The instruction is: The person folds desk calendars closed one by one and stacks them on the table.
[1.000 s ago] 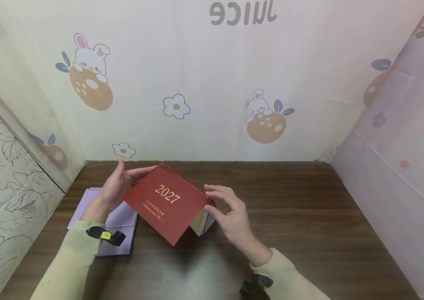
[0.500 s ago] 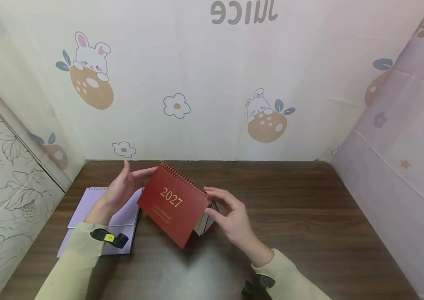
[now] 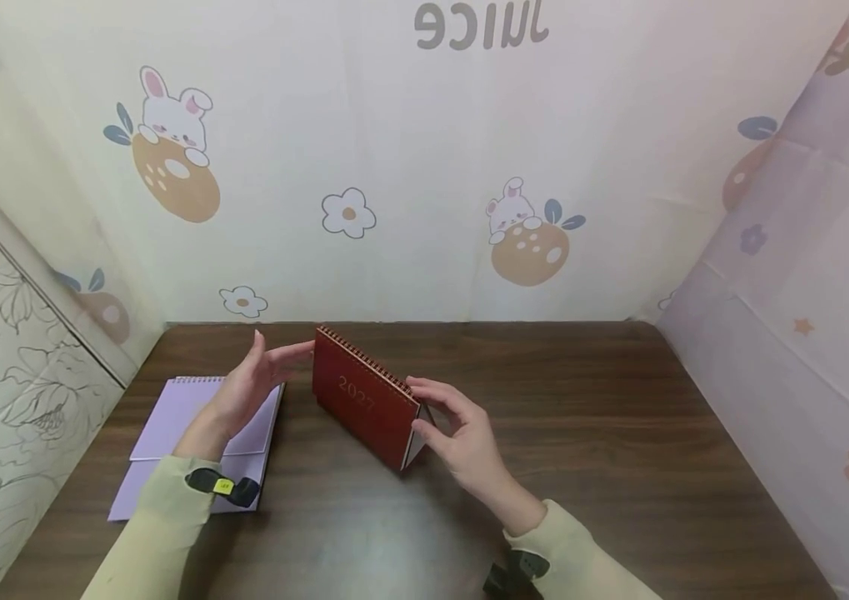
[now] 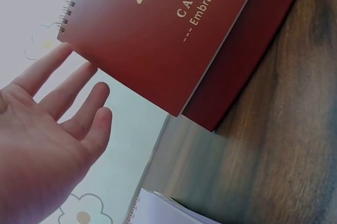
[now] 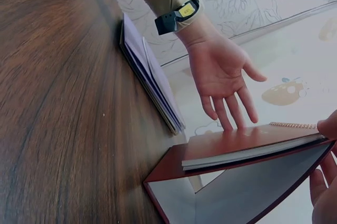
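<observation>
A red 2027 desk calendar with a spiral along its top stands tent-like on the table in the head view. My right hand pinches its near right top corner, thumb on the cover side and fingers over the back. At the far left end, my left hand has its fingers extended, fingertips right at the calendar's edge. In the left wrist view, the cover pages lie over the red stand, which shows as a strip below them. From the right wrist, the stand's hollow white inside is visible.
A lilac spiral-bound desk calendar or pad lies at the left of the dark wooden table, partly under my left forearm. A printed curtain hangs behind the table's back edge.
The red cover has swung down and back against the stand, so its pages no longer flare out at front. My left hand has moved slightly right; the right hand keeps its grip.
</observation>
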Motion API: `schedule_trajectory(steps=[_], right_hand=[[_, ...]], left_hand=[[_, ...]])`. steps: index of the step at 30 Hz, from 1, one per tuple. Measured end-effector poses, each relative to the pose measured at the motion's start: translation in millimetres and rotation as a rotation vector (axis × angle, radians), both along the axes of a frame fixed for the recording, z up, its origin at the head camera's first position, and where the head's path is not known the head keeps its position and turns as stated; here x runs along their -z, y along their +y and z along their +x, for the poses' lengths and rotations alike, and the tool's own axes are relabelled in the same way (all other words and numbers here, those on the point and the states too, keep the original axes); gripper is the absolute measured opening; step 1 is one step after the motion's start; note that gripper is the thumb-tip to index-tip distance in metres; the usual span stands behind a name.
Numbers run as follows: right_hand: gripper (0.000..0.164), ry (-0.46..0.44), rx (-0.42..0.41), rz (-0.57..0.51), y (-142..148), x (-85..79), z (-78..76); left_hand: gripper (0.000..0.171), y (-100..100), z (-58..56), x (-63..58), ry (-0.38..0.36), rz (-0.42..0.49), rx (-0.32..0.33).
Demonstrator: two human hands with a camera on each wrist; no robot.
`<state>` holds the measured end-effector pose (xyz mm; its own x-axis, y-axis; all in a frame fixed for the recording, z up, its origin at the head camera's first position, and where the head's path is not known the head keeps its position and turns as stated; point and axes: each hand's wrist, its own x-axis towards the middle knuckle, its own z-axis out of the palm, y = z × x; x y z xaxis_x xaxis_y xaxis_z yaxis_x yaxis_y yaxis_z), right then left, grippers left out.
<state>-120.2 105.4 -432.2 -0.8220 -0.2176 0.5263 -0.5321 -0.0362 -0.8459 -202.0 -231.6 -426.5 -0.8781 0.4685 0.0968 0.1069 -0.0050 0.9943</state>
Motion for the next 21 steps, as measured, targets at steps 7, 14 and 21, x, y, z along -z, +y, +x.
schedule_trajectory(steps=[7,14,21], right_hand=[[0.045,-0.019,0.049,0.064,6.4,-7.7,2.7],[0.044,-0.070,0.065,0.106,13.0,-14.8,3.7],[0.044,-0.200,0.054,0.169,16.5,-3.5,-4.3]], left_hand=[[0.052,8.7,-1.7,8.0,0.038,-0.104,-0.196],[0.049,17.4,-4.9,13.4,0.040,-0.189,-0.311],[0.048,24.3,-7.5,15.6,0.055,-0.251,-0.369]])
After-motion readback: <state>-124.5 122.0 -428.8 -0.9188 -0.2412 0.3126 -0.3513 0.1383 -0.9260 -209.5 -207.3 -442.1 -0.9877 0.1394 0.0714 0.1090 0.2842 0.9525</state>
